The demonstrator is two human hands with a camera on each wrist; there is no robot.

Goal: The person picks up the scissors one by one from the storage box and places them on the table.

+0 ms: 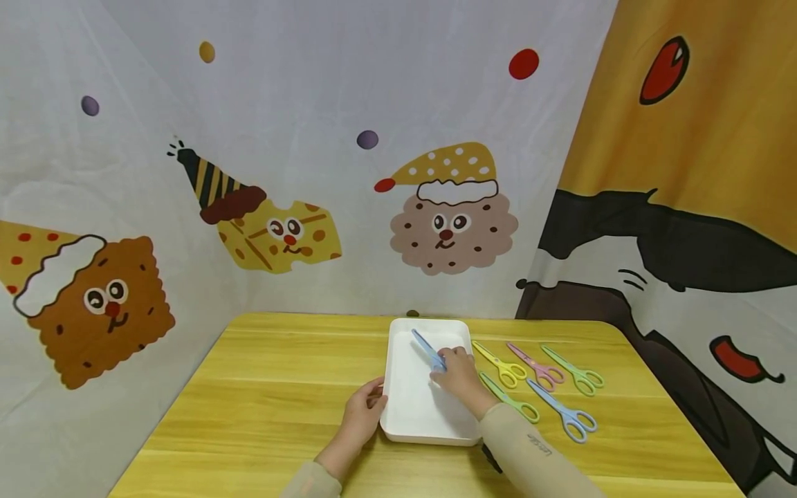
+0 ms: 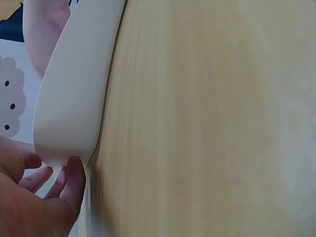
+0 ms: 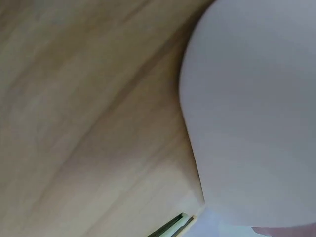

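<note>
A white rectangular tray (image 1: 414,408) lies on the wooden table. My right hand (image 1: 463,377) is over the tray's right part and grips light blue scissors (image 1: 426,346) by the handle end, blades pointing to the far left. Whether the scissors touch the tray floor, I cannot tell. My left hand (image 1: 363,413) holds the tray's left side; in the left wrist view its fingers (image 2: 74,180) and thumb bend about the tray's wall (image 2: 74,98). The right wrist view shows the tray's outer wall (image 3: 252,113) close up, with the held scissors out of sight.
Right of the tray lie yellow scissors (image 1: 500,364), pink scissors (image 1: 537,366), green scissors (image 1: 574,372), a second green pair (image 1: 509,398) and blue scissors (image 1: 562,411). The wooden table (image 1: 280,387) ends at a cartoon-printed cloth (image 1: 311,90) behind.
</note>
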